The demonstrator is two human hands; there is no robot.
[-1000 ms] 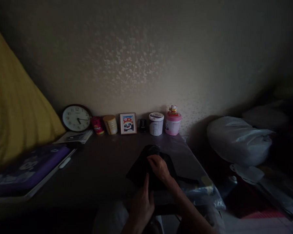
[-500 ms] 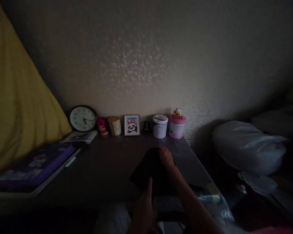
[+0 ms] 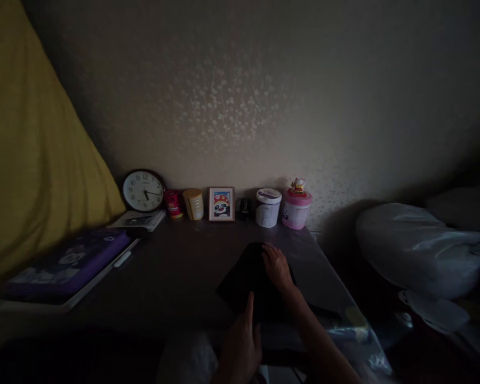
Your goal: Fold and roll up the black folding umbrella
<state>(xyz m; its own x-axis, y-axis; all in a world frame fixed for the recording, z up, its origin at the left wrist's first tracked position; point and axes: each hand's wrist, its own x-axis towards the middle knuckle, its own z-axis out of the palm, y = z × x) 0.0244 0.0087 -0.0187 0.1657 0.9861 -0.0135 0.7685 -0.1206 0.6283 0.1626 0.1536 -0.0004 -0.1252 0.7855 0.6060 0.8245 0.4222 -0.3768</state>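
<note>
A black, flat-looking item [image 3: 240, 274], perhaps cloth or a soft pouch, rests on the dark table [image 3: 176, 266]; it is too dark to tell its kind. My right hand [image 3: 277, 265] lies over its upper right part, fingers stretched and pressed lightly on it. At its near edge is my left hand [image 3: 240, 341], with the index finger pointing forward against the black item and the thumb apart; its other fingers are hidden in shadow. A thin dark strip [image 3: 326, 311] extends to the right beside my right forearm.
Along the wall stand a clock [image 3: 143, 190], a red can [image 3: 173, 204], a yellow can [image 3: 194, 204], a framed panda picture [image 3: 221, 204], a white tub [image 3: 268, 209] and a pink-lidded tub [image 3: 296, 212]. A purple case [image 3: 70, 264] lies left. White plastic bags [image 3: 416, 248] are right.
The view has shifted slightly left, so everything sits a little further right. Both hands remain on the black item, with the right fingers slightly more spread.
</note>
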